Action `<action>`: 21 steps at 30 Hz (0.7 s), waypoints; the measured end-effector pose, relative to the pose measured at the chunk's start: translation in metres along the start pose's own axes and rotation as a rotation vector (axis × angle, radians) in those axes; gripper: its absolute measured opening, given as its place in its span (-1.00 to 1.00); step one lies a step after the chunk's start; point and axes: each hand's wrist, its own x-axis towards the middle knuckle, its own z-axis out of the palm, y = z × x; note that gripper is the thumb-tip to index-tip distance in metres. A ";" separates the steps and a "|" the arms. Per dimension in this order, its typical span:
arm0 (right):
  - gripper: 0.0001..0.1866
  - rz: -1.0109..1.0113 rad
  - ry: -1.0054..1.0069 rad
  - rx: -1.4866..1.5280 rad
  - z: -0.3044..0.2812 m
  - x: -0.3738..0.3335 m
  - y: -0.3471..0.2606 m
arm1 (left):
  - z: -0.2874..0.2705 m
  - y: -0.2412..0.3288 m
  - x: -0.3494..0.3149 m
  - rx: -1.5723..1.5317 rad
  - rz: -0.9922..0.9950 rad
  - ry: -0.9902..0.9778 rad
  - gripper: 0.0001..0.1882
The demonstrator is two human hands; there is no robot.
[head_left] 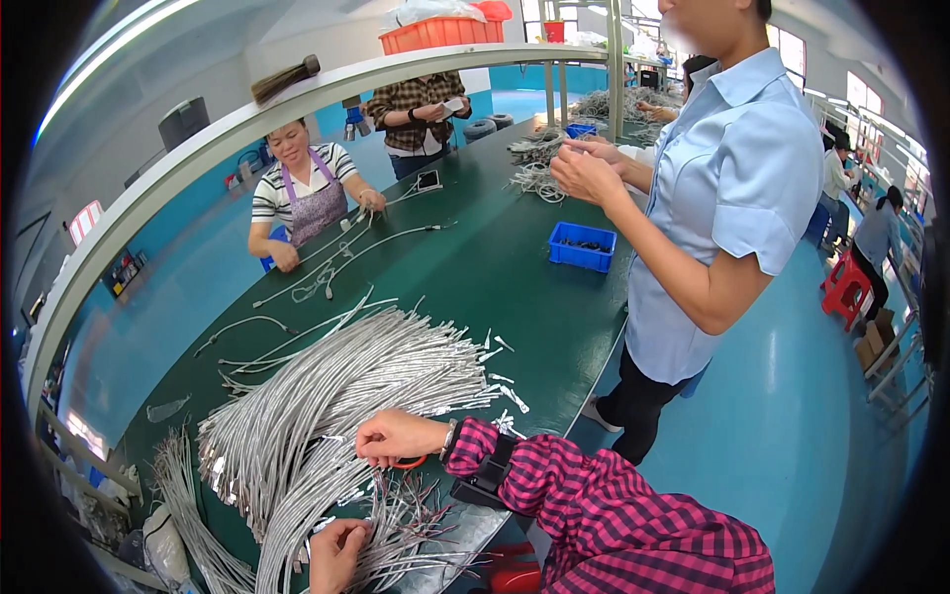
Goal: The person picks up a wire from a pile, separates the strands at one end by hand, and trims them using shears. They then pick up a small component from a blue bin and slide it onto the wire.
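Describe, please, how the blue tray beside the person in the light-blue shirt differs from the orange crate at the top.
Place: the blue tray stands on the green table, while the orange crate shows above the pale overhead rail.
Contents: the blue tray holds small dark pieces; the orange crate holds whitish material.
Fill: in the blue tray they stay low; in the orange crate it rises over the rim.
Both are open-topped.

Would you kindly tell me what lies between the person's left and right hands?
In the head view, grey cables lie in the stretch between the left hand and right hand.
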 end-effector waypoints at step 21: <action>-0.83 -0.028 -0.034 -0.003 -0.001 0.002 0.007 | 0.001 0.017 -0.008 -0.026 -0.108 -0.032 -0.75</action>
